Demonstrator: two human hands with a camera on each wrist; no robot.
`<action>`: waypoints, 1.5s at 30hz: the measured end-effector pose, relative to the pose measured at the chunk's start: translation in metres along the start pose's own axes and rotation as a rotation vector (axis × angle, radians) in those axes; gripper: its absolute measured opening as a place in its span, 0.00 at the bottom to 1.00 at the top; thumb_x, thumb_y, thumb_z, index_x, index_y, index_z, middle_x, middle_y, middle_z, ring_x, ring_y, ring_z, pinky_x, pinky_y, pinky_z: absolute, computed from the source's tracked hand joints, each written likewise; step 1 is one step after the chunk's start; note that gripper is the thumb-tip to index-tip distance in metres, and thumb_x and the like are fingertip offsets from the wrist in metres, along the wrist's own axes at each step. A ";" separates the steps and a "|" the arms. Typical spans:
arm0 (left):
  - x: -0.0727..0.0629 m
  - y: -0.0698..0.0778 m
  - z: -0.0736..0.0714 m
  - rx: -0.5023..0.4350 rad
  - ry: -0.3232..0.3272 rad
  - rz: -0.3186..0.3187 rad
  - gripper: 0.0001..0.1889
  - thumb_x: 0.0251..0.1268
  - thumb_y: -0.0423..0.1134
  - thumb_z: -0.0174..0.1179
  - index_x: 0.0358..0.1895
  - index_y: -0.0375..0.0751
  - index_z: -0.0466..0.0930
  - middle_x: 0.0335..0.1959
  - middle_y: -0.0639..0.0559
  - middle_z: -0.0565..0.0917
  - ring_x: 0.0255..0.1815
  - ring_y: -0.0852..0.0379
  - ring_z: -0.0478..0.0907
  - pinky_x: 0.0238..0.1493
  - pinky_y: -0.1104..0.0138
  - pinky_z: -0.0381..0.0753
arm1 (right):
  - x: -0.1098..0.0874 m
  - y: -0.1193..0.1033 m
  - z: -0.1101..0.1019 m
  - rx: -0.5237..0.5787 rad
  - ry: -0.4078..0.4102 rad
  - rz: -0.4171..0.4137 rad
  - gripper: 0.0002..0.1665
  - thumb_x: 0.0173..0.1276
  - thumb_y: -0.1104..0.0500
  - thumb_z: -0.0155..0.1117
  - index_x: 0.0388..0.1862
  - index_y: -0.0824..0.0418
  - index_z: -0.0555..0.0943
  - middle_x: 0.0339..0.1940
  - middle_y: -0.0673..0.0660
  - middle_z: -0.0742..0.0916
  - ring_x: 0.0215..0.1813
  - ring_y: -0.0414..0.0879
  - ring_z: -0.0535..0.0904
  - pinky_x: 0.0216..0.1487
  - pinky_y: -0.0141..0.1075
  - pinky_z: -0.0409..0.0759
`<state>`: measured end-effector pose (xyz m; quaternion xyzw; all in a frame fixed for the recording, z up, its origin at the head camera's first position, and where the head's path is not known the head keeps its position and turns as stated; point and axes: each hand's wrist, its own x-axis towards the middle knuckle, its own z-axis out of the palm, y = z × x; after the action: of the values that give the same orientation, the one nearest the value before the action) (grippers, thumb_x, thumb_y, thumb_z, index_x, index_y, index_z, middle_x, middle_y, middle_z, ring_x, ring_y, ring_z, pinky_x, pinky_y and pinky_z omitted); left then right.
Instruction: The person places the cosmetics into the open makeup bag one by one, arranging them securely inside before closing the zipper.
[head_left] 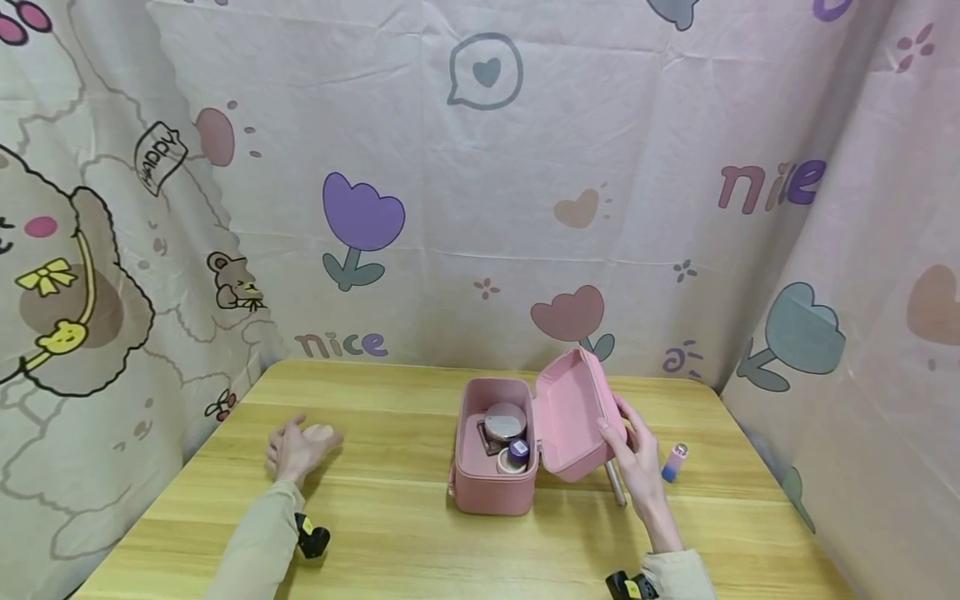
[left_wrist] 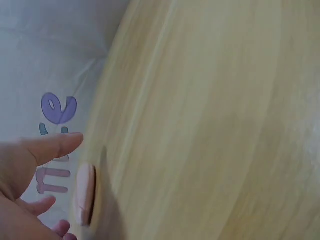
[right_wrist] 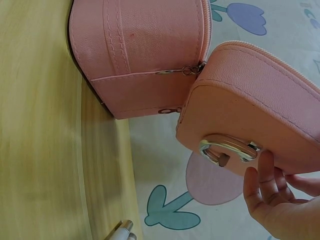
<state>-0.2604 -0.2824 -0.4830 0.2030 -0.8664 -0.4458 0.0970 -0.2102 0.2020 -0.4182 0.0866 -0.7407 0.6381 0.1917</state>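
Note:
A pink cosmetic case (head_left: 491, 493) stands on the table with its lid (head_left: 573, 404) swung out to the right. My right hand (head_left: 637, 454) holds the lid's outer edge, fingers beside the metal-ended handle (right_wrist: 227, 147). Inside the case lie a round compact (head_left: 505, 421), a dark flat rectangular item (head_left: 486, 437), a dark blue-capped item (head_left: 518, 452) and a pale round-rimmed item (head_left: 510, 465). Farther left, my left hand (head_left: 294, 450) is over the table, thumb extended. Near its fingers in the left wrist view is a flat pale-pink piece with a darker side (left_wrist: 86, 194), blurred; its kind is unclear.
A slim silvery tube (head_left: 615, 485) lies on the table (head_left: 390, 533) beneath the lid, partly hidden. Right of my right hand is a small pink-to-blue tube (head_left: 674, 462). A printed cloth (head_left: 450, 208) hangs behind the table and along both sides.

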 end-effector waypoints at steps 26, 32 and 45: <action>0.007 -0.009 0.002 0.080 0.015 0.030 0.41 0.57 0.42 0.64 0.72 0.28 0.59 0.67 0.23 0.66 0.65 0.23 0.60 0.63 0.34 0.59 | 0.001 -0.001 0.000 0.001 -0.013 0.000 0.30 0.75 0.64 0.55 0.75 0.65 0.66 0.60 0.54 0.75 0.48 0.31 0.82 0.43 0.26 0.85; 0.008 -0.011 0.002 0.082 0.043 0.039 0.42 0.56 0.45 0.65 0.72 0.27 0.61 0.66 0.25 0.71 0.64 0.26 0.67 0.60 0.36 0.67 | 0.001 0.000 0.000 0.002 -0.009 -0.004 0.30 0.75 0.64 0.55 0.75 0.65 0.67 0.59 0.53 0.75 0.47 0.31 0.82 0.42 0.27 0.85; 0.006 0.003 0.008 0.042 -0.005 0.088 0.39 0.59 0.43 0.66 0.69 0.24 0.66 0.65 0.23 0.72 0.62 0.29 0.71 0.64 0.41 0.72 | 0.000 0.000 0.000 0.003 -0.008 0.000 0.30 0.75 0.64 0.55 0.75 0.65 0.67 0.61 0.54 0.75 0.48 0.31 0.82 0.43 0.26 0.85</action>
<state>-0.2691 -0.2773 -0.4853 0.1655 -0.8838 -0.4235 0.1101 -0.2105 0.2025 -0.4179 0.0895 -0.7404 0.6388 0.1889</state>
